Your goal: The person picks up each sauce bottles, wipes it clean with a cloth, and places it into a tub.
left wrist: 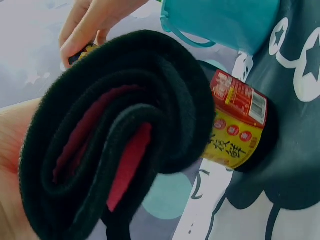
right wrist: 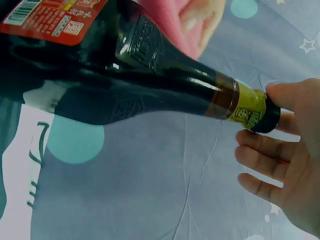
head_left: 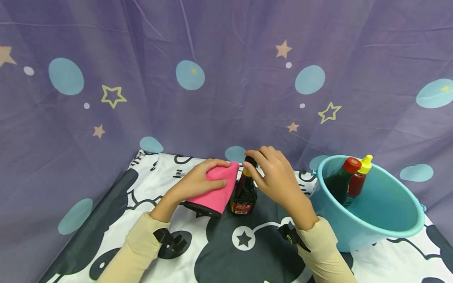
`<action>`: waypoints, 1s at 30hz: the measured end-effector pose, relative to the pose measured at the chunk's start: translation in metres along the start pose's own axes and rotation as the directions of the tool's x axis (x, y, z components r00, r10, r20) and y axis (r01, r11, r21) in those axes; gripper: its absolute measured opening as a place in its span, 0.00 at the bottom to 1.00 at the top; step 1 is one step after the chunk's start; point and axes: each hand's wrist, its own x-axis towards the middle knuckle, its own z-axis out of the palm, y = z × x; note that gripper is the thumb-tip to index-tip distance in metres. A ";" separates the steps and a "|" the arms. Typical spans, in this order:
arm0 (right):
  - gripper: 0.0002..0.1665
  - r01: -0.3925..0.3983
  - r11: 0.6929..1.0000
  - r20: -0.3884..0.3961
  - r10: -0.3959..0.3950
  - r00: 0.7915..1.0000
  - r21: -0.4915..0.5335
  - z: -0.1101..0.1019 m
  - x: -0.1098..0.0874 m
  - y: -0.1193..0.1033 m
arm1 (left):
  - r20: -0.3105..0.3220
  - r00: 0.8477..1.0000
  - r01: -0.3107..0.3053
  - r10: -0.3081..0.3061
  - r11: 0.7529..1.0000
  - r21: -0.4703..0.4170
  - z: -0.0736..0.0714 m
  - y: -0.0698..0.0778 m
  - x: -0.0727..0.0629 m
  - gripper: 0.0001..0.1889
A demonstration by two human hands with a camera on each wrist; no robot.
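My left hand (head_left: 194, 181) grips a folded pink cloth (head_left: 220, 196) with a black underside. In the left wrist view the black cloth (left wrist: 192, 100) shows as rolled layers with pink between them. Just right of the cloth a dark glass soy sauce bottle (head_left: 244, 196) stands upright, its label red and yellow. My right hand (head_left: 276, 175) pinches the black cap at its top between thumb and forefinger. In the right wrist view the other fingers (right wrist: 260, 160) are spread beside the bottle's yellow-banded neck (right wrist: 247, 106).
A light blue bucket (head_left: 348, 232) stands at the right. Inside it lean a dark bottle with a red cap (head_left: 352, 165) and a red sauce bottle with a yellow tip (head_left: 366, 163). Behind the patterned sheet (head_left: 170, 271) hangs a purple curtain (head_left: 233, 110).
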 end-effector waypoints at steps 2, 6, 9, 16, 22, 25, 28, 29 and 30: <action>0.14 -0.004 1.000 -0.018 0.004 1.000 -0.019 0.001 0.000 -0.002 | -0.013 1.000 0.005 -0.006 0.998 -0.055 0.001 0.001 0.000 0.27; 0.12 0.002 0.999 -0.042 -0.004 0.999 -0.040 0.004 0.000 -0.005 | -0.041 0.999 0.014 -0.022 0.985 -0.171 0.003 0.007 -0.001 0.27; 0.11 0.006 0.998 -0.063 -0.010 0.998 -0.059 0.007 0.000 -0.005 | -0.045 0.998 0.031 -0.043 0.973 -0.230 0.004 0.010 -0.002 0.26; 0.13 0.010 0.995 -0.090 -0.019 0.996 -0.103 0.010 0.001 -0.005 | -0.079 0.997 -0.017 -0.002 0.971 -0.240 0.006 0.016 -0.001 0.25; 0.14 0.019 0.995 -0.068 -0.026 0.997 -0.094 0.007 0.001 -0.003 | -0.097 0.995 -0.051 0.024 0.957 -0.284 0.009 0.015 0.002 0.25; 0.17 0.029 0.997 -0.055 -0.033 0.998 -0.078 0.005 0.001 -0.002 | -0.091 0.995 -0.067 0.043 0.959 -0.274 0.011 0.016 0.002 0.26; 0.18 0.043 0.997 -0.045 -0.046 0.998 -0.064 0.003 0.001 -0.001 | -0.102 0.992 -0.091 0.069 0.968 -0.233 0.012 0.017 0.002 0.26; 0.19 0.047 0.997 -0.042 -0.050 0.998 -0.063 0.003 0.001 -0.001 | -0.105 0.991 -0.099 0.078 0.971 -0.218 0.013 0.017 0.002 0.26; 0.19 0.049 0.997 -0.040 -0.051 0.998 -0.062 0.003 0.001 -0.001 | -0.109 0.990 -0.106 0.085 0.974 -0.203 0.013 0.017 0.002 0.26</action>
